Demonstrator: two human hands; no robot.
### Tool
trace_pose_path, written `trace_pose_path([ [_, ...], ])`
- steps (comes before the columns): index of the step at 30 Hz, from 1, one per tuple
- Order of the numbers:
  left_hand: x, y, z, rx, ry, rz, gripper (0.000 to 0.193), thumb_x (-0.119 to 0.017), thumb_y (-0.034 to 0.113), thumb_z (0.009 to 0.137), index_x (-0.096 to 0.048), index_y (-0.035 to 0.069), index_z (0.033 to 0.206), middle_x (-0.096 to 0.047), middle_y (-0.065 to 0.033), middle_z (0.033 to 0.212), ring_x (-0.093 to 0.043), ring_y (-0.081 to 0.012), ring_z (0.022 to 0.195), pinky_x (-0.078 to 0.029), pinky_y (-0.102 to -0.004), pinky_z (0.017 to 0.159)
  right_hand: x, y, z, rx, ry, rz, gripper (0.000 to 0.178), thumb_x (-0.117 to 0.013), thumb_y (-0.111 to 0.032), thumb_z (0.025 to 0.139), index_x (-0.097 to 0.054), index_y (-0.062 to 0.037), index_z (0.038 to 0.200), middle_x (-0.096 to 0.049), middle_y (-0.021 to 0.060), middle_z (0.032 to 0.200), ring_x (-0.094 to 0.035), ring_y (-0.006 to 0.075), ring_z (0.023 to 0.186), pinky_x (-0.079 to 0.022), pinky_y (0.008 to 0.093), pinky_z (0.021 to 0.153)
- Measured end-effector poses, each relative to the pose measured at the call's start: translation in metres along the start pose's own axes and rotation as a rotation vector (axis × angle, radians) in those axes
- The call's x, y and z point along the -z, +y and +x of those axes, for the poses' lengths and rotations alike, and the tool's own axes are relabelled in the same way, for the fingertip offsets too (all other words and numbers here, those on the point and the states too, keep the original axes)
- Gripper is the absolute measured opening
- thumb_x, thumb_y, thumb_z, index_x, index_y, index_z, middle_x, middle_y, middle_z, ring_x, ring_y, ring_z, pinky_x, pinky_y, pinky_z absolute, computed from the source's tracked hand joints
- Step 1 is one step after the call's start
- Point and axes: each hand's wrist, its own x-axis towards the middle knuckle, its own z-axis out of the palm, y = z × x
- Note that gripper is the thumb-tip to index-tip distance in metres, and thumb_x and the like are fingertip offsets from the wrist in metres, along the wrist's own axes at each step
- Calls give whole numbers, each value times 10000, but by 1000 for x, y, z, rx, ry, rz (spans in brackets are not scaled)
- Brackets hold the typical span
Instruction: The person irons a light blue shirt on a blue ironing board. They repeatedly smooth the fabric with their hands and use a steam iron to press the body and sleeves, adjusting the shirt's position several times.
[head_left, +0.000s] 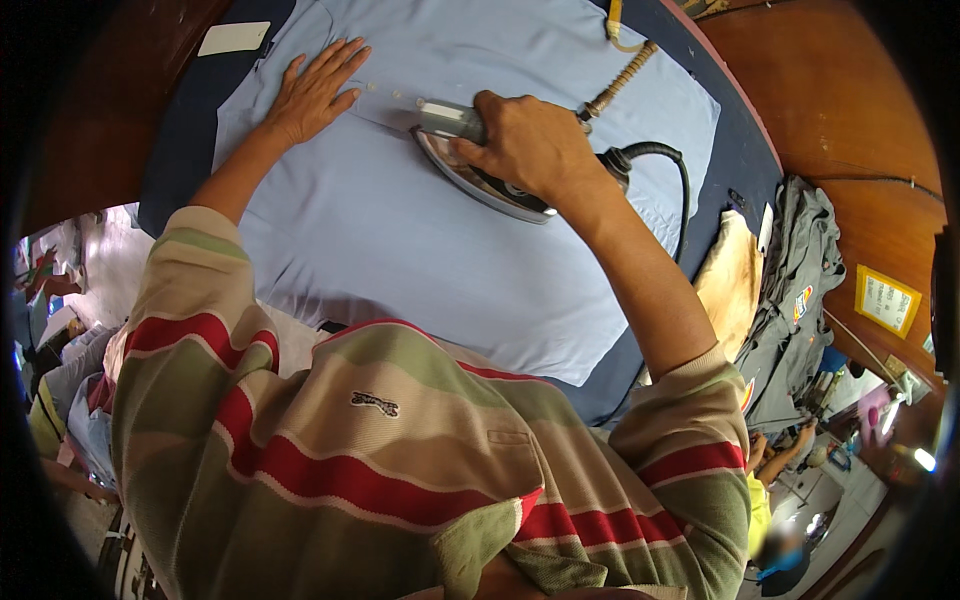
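A light blue shirt (400, 240) lies spread over a dark blue ironing surface (180, 165). My left hand (312, 95) rests flat on its upper left part, fingers stretched out and apart. Just right of those fingertips runs a short row of small pale buttons (385, 92). My right hand (535, 140) is wrapped round the handle of a steam iron (470, 185), whose soleplate sits on the shirt near the middle. The iron's front points left, toward the buttons. Part of the handle is hidden under my fingers.
A black cord (685, 190) and a ribbed brown hose (620, 80) run from the iron. A white card (234, 38) lies at the far left. Dark grey garments (800, 290) and a cream cloth (732, 275) hang at the right. Another person in yellow (760, 515) is at lower right.
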Motion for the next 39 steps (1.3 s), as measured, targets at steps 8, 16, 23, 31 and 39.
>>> trace_pose_path([
  [8,2,-1,-5,-19,-45,-29,583,-295,521,929,-191,281,1450,-174,52,1509,-155,-156,1387,-84,-471,1106,-2,-18,15,36,-42,47,420,-595,-411,801,-619,5,857,-637,183,711,-638,347,697,-515,422,631],
  [16,7,4,1,13,-68,-27,572,-395,346,927,-179,279,1453,-162,60,1512,-142,-145,1389,-91,-443,1113,12,60,-85,-121,-171,1,424,-613,-442,776,-596,-52,941,-640,174,723,-628,351,664,-503,439,605],
  [23,2,-2,1,-13,-53,-42,589,-418,315,912,-188,270,1452,-171,51,1512,-159,-153,1387,-115,-487,1095,14,71,-129,-100,-142,62,430,-652,-390,754,-597,-99,1065,-656,133,763,-643,318,674,-521,399,621],
  [31,51,63,13,-92,203,-208,566,-572,126,794,-423,187,1337,-448,-26,1334,-429,-199,1213,-281,-449,1008,30,85,-105,-441,-54,101,434,-617,-420,790,-596,-20,959,-646,199,730,-646,354,728,-506,412,668],
  [39,33,186,28,-505,269,-517,120,-618,141,762,-600,156,880,-566,26,862,-551,-151,809,-401,-316,807,36,121,-100,-489,24,87,471,-623,-463,788,-604,-40,993,-658,178,741,-661,322,724,-514,383,671],
])
